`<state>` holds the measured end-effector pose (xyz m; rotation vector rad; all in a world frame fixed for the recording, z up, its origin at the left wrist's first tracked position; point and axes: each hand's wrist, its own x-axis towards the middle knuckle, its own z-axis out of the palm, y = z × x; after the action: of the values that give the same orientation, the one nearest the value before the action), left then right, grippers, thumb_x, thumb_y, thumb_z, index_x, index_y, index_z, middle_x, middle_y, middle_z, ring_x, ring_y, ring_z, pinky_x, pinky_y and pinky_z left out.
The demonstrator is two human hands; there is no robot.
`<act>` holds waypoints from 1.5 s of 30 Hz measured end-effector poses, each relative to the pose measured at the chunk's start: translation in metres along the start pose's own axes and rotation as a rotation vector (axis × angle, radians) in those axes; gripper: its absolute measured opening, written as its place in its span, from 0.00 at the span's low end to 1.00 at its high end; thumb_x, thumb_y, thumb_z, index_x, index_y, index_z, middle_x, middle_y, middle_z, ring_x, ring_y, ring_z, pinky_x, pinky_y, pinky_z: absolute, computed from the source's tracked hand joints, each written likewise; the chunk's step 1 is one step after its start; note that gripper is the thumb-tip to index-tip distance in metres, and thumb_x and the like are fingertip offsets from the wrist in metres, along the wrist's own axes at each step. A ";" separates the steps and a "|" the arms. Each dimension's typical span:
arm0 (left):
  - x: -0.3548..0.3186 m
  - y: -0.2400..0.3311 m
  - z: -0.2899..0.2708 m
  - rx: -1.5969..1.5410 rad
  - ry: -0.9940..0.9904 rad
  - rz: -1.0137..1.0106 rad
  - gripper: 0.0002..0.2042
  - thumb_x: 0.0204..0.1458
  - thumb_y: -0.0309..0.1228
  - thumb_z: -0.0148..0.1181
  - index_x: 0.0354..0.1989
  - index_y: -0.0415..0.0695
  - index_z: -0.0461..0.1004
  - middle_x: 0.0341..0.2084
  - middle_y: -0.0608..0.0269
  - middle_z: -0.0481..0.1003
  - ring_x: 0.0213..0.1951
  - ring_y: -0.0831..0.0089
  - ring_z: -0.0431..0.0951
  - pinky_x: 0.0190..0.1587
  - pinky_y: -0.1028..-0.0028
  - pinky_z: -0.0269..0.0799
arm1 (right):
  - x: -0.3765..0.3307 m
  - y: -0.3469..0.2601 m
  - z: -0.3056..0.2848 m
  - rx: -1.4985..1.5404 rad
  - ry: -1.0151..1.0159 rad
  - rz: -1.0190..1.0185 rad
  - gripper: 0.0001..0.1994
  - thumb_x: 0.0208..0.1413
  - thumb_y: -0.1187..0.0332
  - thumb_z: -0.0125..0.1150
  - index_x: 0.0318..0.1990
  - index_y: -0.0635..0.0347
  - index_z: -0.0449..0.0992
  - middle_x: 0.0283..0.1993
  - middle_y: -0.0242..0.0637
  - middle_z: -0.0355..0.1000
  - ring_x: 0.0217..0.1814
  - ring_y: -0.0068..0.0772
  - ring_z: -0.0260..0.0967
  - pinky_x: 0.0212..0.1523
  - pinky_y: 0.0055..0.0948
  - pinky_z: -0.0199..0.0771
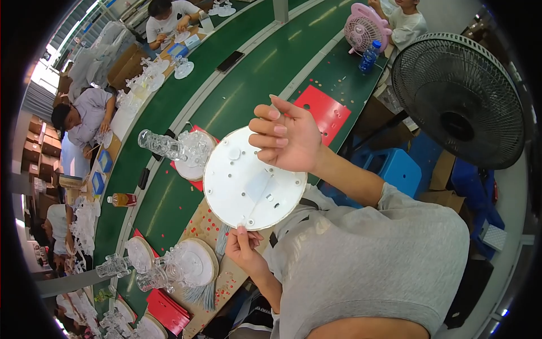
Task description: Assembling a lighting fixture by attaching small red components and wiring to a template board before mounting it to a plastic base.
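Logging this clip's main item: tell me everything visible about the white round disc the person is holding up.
The white round disc looks like moulded plastic, its flat side toward the camera, with small bosses, screw holes and a rectangular panel near the middle. It is held tilted above the green bench. The right hand grips its upper edge; the left hand pinches its lower rim.

The scene around my hands is bright and even, with light that seems to come from above; shadows are soft and weak. The white round base (251, 181) that I hold between my right hand (288, 138) and my left hand (245, 248) is almost overexposed, so its small details look pale. Far beyond my grip, at the upper left, a window glares strongly. The picture is sharp near my fingers. The fisheye lens bends the green belt (248, 73) beyond them, and a black rim closes the corners, where things become small and soft.
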<state>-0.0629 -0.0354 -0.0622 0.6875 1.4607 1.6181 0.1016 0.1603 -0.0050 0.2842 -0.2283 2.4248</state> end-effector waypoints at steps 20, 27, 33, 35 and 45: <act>0.002 -0.004 -0.003 0.003 -0.001 0.048 0.17 0.66 0.34 0.53 0.21 0.45 0.66 0.15 0.65 0.71 0.17 0.83 0.63 0.22 0.82 0.54 | -0.103 -0.121 -0.197 -0.545 0.955 -0.618 0.16 0.66 0.59 0.56 0.26 0.57 0.70 0.29 0.28 0.68 0.32 0.23 0.61 0.32 0.24 0.64; 0.003 -0.003 0.000 0.029 0.000 0.059 0.18 0.66 0.34 0.53 0.21 0.45 0.65 0.14 0.66 0.69 0.17 0.83 0.62 0.22 0.82 0.53 | -0.184 -0.078 -0.290 -2.715 1.457 0.168 0.31 0.62 0.47 0.57 0.69 0.50 0.65 0.71 0.49 0.59 0.74 0.53 0.53 0.65 0.52 0.62; 0.003 -0.002 0.000 -0.012 -0.040 0.059 0.17 0.66 0.33 0.54 0.22 0.41 0.68 0.15 0.64 0.72 0.17 0.84 0.62 0.23 0.82 0.53 | -0.202 -0.085 -0.305 -3.039 1.228 0.141 0.34 0.64 0.44 0.53 0.70 0.54 0.62 0.69 0.56 0.60 0.72 0.58 0.57 0.66 0.53 0.62; 0.005 -0.002 0.001 -0.021 -0.043 0.079 0.17 0.66 0.33 0.53 0.22 0.41 0.68 0.15 0.64 0.72 0.17 0.84 0.62 0.23 0.82 0.53 | -0.196 -0.091 -0.303 -3.162 1.141 0.105 0.34 0.65 0.46 0.52 0.71 0.57 0.61 0.66 0.57 0.64 0.69 0.59 0.62 0.64 0.52 0.64; 0.004 -0.006 -0.001 -0.013 -0.025 0.102 0.18 0.67 0.33 0.51 0.21 0.43 0.66 0.14 0.65 0.71 0.17 0.84 0.65 0.22 0.83 0.55 | -0.155 -0.170 -0.170 -3.112 1.047 -0.537 0.04 0.61 0.68 0.52 0.37 0.57 0.71 0.24 0.41 0.74 0.27 0.46 0.76 0.26 0.43 0.75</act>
<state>-0.0642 -0.0326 -0.0691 0.7827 1.4159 1.6887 0.3036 0.2342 -0.1935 -1.6422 -2.0049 -0.5126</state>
